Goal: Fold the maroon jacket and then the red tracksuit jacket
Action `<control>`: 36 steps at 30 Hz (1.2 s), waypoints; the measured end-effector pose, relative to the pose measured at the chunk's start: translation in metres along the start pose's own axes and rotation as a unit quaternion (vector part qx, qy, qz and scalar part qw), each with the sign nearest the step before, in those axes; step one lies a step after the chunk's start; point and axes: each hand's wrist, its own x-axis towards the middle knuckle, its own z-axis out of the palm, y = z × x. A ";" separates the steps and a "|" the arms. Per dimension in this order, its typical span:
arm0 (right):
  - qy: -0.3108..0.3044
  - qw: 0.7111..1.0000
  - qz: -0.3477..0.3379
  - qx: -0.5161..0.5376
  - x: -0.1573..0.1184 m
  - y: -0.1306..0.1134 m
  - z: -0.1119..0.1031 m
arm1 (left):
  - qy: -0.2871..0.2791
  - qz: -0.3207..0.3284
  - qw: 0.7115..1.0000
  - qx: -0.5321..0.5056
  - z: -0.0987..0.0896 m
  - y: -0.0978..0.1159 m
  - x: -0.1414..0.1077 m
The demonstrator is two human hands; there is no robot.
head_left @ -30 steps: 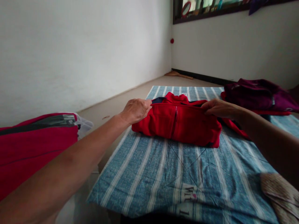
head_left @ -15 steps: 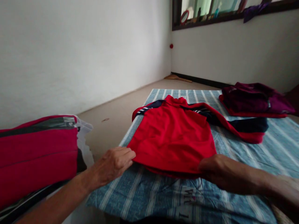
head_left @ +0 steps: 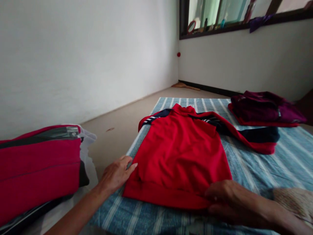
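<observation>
A red track top (head_left: 181, 156) with navy, white-striped sleeves lies spread out with its collar away from me and its hem towards me. My left hand (head_left: 118, 171) is open beside the left edge, thumb and fingers apart, fingertips at the cloth. At the lower right corner of the hem, my right hand (head_left: 227, 200) is closed on the fabric. That hand is slightly blurred and covers the corner. The right sleeve stretches out to the right, while most of the left sleeve is tucked out of sight by the shoulder.
Blue striped cloth (head_left: 246, 163) covers the surface under the top. Folded purple and red clothes (head_left: 266, 107) are stacked at the far right. On my left are a pink-red folded item (head_left: 39, 166) and white plastic (head_left: 89, 156). A white wall (head_left: 85, 58) rises behind.
The hem has come down towards me and now lies flatter on the cloth. My left hand has let go of the hem and opened. My right hand has moved slightly lower with its corner.
</observation>
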 end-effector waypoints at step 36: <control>0.008 0.851 -0.297 -0.434 0.190 0.040 -0.030 | -0.032 -0.153 0.985 0.067 0.008 -0.011 0.011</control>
